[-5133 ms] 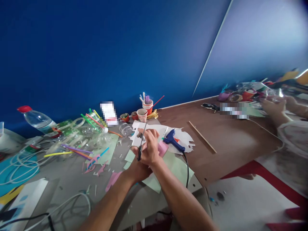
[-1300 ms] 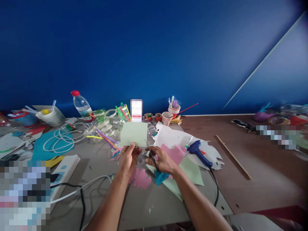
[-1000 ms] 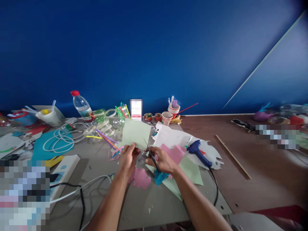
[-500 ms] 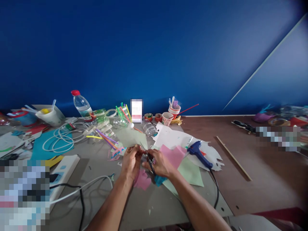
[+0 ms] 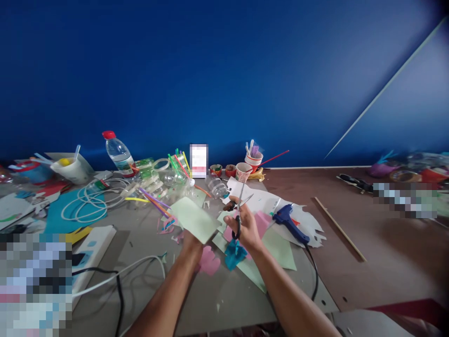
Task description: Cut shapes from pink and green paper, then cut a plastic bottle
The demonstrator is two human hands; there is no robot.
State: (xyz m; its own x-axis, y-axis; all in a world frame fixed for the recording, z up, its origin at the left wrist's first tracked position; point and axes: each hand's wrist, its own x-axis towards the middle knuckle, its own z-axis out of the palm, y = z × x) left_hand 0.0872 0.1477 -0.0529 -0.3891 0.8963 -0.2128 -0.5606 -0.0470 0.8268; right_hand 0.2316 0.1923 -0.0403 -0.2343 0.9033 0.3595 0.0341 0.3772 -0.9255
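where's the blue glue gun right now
In the head view, the blue glue gun lies right of the right hand, on the white paper, with the pink paper just left of it.

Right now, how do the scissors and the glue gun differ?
The scissors are held up in the right grip, while the glue gun lies on the white paper. The scissors show dark handles and open metal blades; the glue gun is blue. The glue gun trails a black cord; the scissors have none. Both are hand tools.
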